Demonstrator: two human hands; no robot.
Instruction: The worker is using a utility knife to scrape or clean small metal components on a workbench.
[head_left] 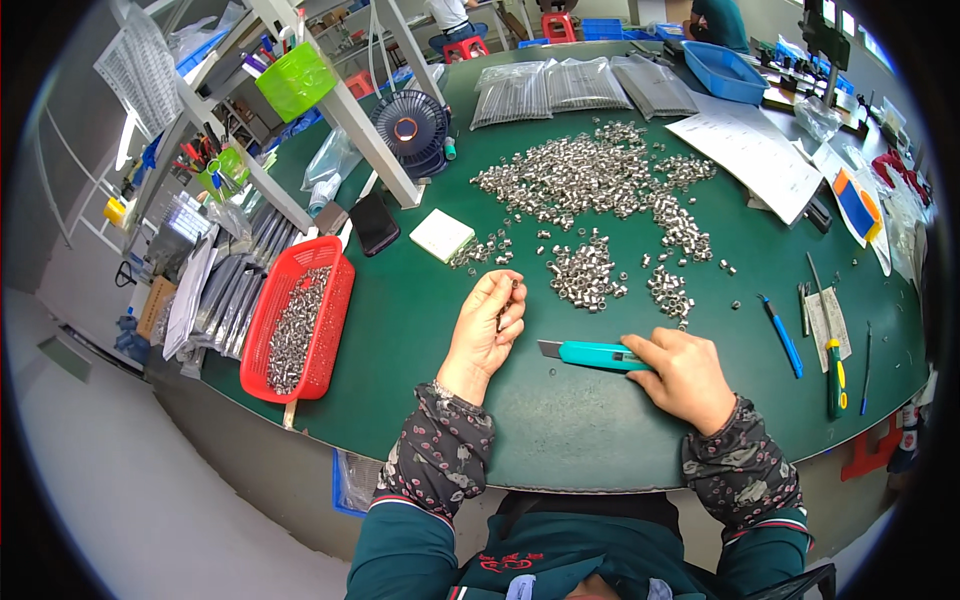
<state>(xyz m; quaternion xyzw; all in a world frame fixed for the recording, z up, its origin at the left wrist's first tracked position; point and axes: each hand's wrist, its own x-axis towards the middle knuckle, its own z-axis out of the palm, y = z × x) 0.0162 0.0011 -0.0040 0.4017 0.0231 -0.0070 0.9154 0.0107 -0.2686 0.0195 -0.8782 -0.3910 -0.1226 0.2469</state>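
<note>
My right hand [687, 378] is wrapped round the handle of a teal utility knife [598, 355], whose blade points left toward my other hand. My left hand [484, 322] is closed, with small metal rings [504, 318] showing between its fingers; how many it holds is partly hidden. Just beyond both hands lies a small pile of short metal rings [585, 272]. A much larger heap of the same rings [570, 178] spreads across the green table [560, 430] behind it. One loose ring [552, 372] sits below the knife blade.
At left, a red basket [335, 330] holds many rings. A notepad [441, 235], a black phone [374, 224] and a fan [410, 132] stand nearer the shelf post. Screwdriver [835, 375] and blue pen-like tool [784, 340] lie right. Bagged rods [512, 95] and a blue tray [722, 72] are far back.
</note>
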